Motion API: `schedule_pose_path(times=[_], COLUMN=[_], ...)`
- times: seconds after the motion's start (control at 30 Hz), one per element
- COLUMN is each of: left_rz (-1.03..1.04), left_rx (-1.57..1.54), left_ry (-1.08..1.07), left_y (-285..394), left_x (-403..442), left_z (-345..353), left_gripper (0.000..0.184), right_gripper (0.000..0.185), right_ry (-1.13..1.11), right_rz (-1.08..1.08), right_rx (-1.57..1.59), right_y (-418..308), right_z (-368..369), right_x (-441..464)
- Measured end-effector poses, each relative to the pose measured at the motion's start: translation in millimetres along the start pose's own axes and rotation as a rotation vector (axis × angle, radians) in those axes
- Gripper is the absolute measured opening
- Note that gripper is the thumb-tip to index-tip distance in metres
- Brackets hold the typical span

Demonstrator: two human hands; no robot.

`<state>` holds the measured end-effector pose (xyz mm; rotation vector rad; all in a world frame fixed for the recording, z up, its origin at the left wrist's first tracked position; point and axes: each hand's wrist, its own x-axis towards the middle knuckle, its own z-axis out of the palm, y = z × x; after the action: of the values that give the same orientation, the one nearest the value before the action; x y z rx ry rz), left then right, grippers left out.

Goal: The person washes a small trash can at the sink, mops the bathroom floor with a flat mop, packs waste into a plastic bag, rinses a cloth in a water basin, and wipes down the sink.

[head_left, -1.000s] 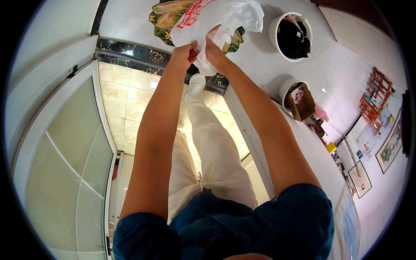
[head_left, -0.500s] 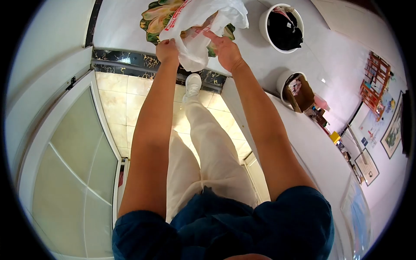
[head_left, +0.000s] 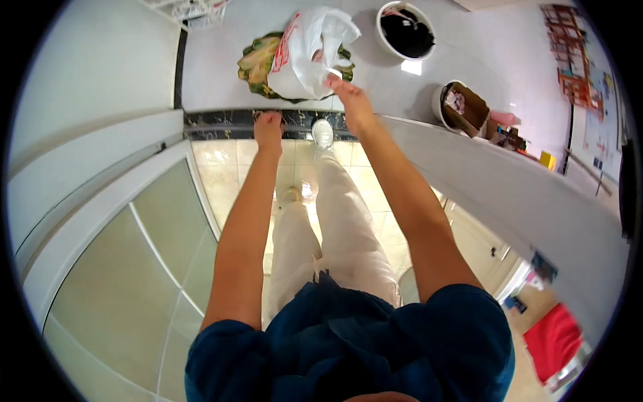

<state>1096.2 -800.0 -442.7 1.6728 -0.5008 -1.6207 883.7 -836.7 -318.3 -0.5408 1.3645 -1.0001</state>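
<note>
A white plastic bag (head_left: 305,60) with red print stands on a leaf-edged, flower-patterned doormat (head_left: 256,61). My right hand (head_left: 351,100) reaches to the bag's near right side, its fingertips pinched together on the plastic. Lower and to the left, my left hand (head_left: 269,129) is apart from the bag, over the black marbled threshold (head_left: 221,120). Its fingers are curled in, and nothing shows in them. What lies inside the bag is mostly hidden.
A white bucket (head_left: 383,40) with dark contents stands right of the bag. Further right is another white bin (head_left: 439,107) with a cardboard box (head_left: 477,110) in it. A glazed door (head_left: 120,268) stands at left. My white shoe (head_left: 323,134) is just below the threshold.
The bag, held up by both hands before, now rests on the doormat. My left hand has let go and drawn back toward me. The view has shifted, bringing a white rack into sight.
</note>
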Motion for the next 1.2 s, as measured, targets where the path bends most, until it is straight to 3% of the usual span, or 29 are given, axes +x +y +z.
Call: schedule_pose_path(times=[0.07,0.1,0.17,0.2,0.23,0.27,0.3,0.33,0.43,0.57,0.67,0.73,0.97,1.1,1.2], left_rz=[0.121,0.174,0.146,0.191,0.112,0.182,0.167,0.201,0.166,0.231,0.323,0.398,0.335,0.552,0.868], left_rx=[0.199,0.198,0.178,0.199,0.319,0.298,0.349,0.406,0.571,0.766,0.765,0.940,1.074,1.147,1.186], left_ry=[0.016,-0.032,-0.026,-0.027,-0.180,-0.234,-0.322,-0.426,-0.511,-0.858,-1.208,-1.318,-1.608,-1.852,-2.008], left_y=[4.5,4.7,7.1,-0.4,19.1,25.3,28.9,33.0,44.3,29.6,10.9,3.7,-125.4,-237.0,-299.9], left_x=[-55.3,-79.6,-128.5,-141.9,-186.6,-218.7,-239.2,-255.5,-317.5,-394.5,-447.2,-512.9,-717.7,-810.9,-881.8], left_z=[-22.3,-33.1,-43.4,-49.2,-58.3,-51.7,-47.6,-42.2,17.0,115.0,187.6,239.8,389.9,452.3,480.7], left_gripper=[0.012,0.016,0.022,0.026,0.023,0.024,0.025,0.032,0.035,0.020,0.030,0.029,0.016,0.023,0.034], right_gripper=[0.013,0.013,0.028,0.026,0.018,0.023,0.032,0.034,0.030,0.033,0.035,0.036,0.035,0.035,0.035], right_ry=[-0.035,-0.056,-0.077,-0.105,-0.080,-0.031,-0.028,-0.015,0.073,0.377,0.587,0.730,1.106,1.363,1.518], right_rz=[0.008,0.060,-0.230,-0.173,-0.106,-0.116,0.027,-0.042,0.071,0.030,0.032,-0.013,0.007,0.053,0.091], right_rx=[0.006,-0.102,-0.288,-0.259,-0.267,-0.355,-0.472,-0.611,-0.853,-0.812,-0.723,-0.642,-0.460,-0.417,-0.356], right_y=[3.1,-1.6,-2.8,1.8,16.9,0.3,3.3,16.5,22.9,34.0,38.7,56.3,123.2,161.4,174.7], right_z=[-3.1,-5.7,-11.3,-19.3,-33.0,-32.9,-44.0,-55.4,-109.1,-164.6,-192.9,-213.1,-301.1,-356.9,-397.4], right_x=[-60.9,-96.6,-175.7,-211.6,-282.8,-335.8,-371.8,-408.6,-496.2,-623.9,-695.5,-735.7,-885.2,-961.1,-1007.6])
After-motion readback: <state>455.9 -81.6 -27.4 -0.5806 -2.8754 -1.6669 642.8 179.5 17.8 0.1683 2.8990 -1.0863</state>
